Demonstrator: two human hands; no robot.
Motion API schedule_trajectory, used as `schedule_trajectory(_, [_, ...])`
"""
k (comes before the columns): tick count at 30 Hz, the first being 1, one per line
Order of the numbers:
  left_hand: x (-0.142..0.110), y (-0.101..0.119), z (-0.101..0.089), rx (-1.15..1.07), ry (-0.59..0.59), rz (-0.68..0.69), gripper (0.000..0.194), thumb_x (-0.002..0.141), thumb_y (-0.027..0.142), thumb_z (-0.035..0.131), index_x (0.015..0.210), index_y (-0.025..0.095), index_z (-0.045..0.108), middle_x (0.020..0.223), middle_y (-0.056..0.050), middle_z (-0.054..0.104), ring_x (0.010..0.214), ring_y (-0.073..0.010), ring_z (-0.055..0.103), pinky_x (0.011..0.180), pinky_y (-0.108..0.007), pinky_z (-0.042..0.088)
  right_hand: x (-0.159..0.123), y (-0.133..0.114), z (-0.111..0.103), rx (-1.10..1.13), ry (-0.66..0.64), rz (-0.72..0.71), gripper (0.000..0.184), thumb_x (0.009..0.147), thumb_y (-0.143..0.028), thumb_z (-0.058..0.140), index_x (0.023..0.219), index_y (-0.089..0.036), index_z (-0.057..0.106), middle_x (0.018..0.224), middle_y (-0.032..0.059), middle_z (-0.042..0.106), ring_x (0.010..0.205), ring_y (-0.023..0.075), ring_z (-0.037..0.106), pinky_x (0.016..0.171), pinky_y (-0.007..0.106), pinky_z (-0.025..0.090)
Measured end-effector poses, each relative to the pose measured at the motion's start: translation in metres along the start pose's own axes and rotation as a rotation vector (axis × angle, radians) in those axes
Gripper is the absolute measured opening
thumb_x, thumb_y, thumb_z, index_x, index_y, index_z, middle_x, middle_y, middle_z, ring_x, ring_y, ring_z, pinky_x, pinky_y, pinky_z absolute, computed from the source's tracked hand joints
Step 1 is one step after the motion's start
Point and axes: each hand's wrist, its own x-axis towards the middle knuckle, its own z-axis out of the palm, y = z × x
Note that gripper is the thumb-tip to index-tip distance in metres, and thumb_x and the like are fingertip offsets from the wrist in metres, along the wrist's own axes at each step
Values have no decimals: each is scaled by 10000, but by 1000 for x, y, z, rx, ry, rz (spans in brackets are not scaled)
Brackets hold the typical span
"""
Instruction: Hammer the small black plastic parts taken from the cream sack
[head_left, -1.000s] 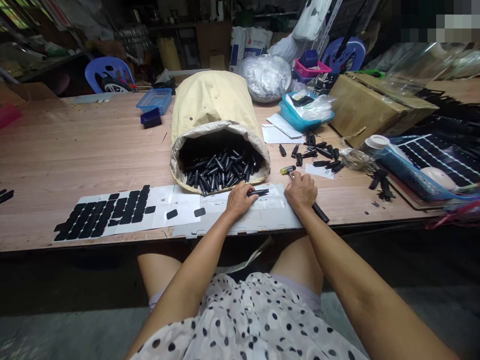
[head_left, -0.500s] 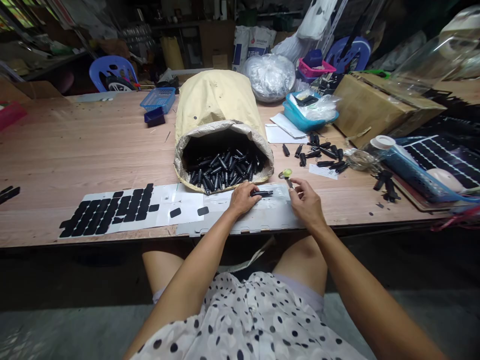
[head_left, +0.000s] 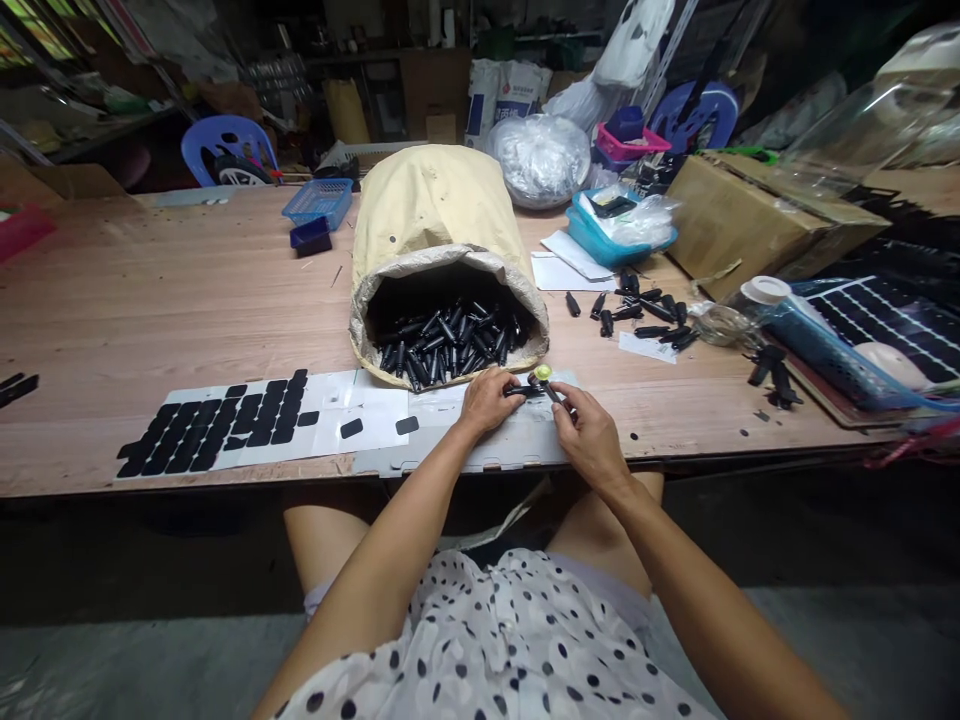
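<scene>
The left hand (head_left: pixel 489 400) pinches a slim black part (head_left: pixel 523 391) at its fingertips as the right hand (head_left: pixel 591 432) curls around a yellow-tipped hammer (head_left: pixel 543 374), head near the part, an open sack (head_left: pixel 442 200) lying beyond the left fingers.

Hammer tip (head_left: pixel 542 371) glossy, plastic-looking; sack (head_left: pixel 439 195) matt, creased, cloth-like; black parts (head_left: pixel 450 345) inside glossy; tabletop (head_left: pixel 187 300) smooth wood-grain.

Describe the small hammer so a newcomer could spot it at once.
Find the big cream sack lying on the table, its open mouth showing a heap of black parts. Just below the mouth's right corner, the right hand holds the small hammer. Its yellow-green end sets it apart from the black piece in the left hand.
</scene>
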Motion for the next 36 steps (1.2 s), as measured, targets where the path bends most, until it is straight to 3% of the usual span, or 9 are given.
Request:
schedule_trajectory(9, [0, 0, 2, 15, -8, -12, 104, 799, 221, 720, 900, 234, 697, 946, -9, 648, 990, -205, 603, 906, -316, 476, 0, -3, 6, -22, -40, -33, 341, 881, -258, 473, 1129, -256, 706, 920, 52, 711, 780, 207, 623, 769, 348, 529])
schedule_trajectory(12, [-1, 3, 0, 19, -14, -18, 128, 795, 226, 715, 920, 236, 688, 934, -7, 635, 952, -197, 601, 906, -318, 476, 13, 7, -4, -97, 56, 9, 352, 889, -274, 469, 1152, -252, 702, 908, 53, 687, 754, 203, 592, 733, 336, 503])
schedule_trajectory(15, [-2, 7, -3, 32, -19, -30, 134, 788, 226, 715, 917, 232, 679, 916, -7, 622, 910, -194, 597, 893, -319, 477, 35, 27, -13, -248, 134, 137, 362, 868, -261, 494, 1158, -250, 710, 907, 62, 651, 772, 214, 566, 689, 324, 450])
schedule_trajectory(19, [-4, 9, -4, 35, -20, -32, 127, 794, 257, 725, 904, 223, 672, 907, -15, 613, 909, -204, 596, 884, -327, 478, 59, 60, -15, -430, 131, 301, 375, 825, -185, 518, 1120, -246, 742, 867, 75, 592, 799, 224, 525, 648, 308, 370])
schedule_trajectory(23, [-1, 7, -2, 50, -10, -10, 92, 822, 265, 708, 901, 229, 675, 910, -18, 614, 946, -211, 596, 894, -326, 474, 65, 74, -5, -500, 112, 312, 358, 843, -171, 516, 1111, -237, 744, 887, 93, 562, 812, 232, 492, 653, 319, 330])
schedule_trajectory(28, [-3, 9, -6, 40, -18, 26, 94, 869, 274, 659, 945, 224, 684, 960, -28, 638, 987, -211, 594, 922, -329, 469, 61, 65, 2, -586, 124, 254, 346, 873, -190, 506, 1150, -199, 713, 955, 131, 565, 850, 252, 487, 666, 332, 322])
schedule_trajectory(31, [-32, 15, -13, -84, -101, 136, 181, 913, 325, 598, 1037, 225, 684, 1007, -37, 668, 944, -194, 610, 886, -308, 481, 60, 63, 2, -625, 113, 241, 333, 883, -197, 495, 1142, -194, 704, 959, 135, 566, 865, 260, 493, 660, 327, 316])
schedule_trajectory(34, [-88, 13, -16, -236, -347, 296, 279, 937, 416, 554, 1074, 221, 698, 954, -51, 708, 866, -185, 635, 847, -288, 485, 61, 66, 3, -648, 110, 240, 341, 890, -200, 485, 1162, -186, 690, 972, 140, 571, 873, 263, 501, 655, 323, 308])
schedule_trajectory(36, [-128, 2, -14, -280, -513, 292, 317, 927, 465, 554, 1057, 226, 716, 897, -54, 727, 832, -187, 641, 842, -286, 481, 61, 67, 4, -656, 115, 238, 346, 887, -200, 484, 1170, -180, 683, 978, 145, 572, 877, 266, 502, 654, 324, 304])
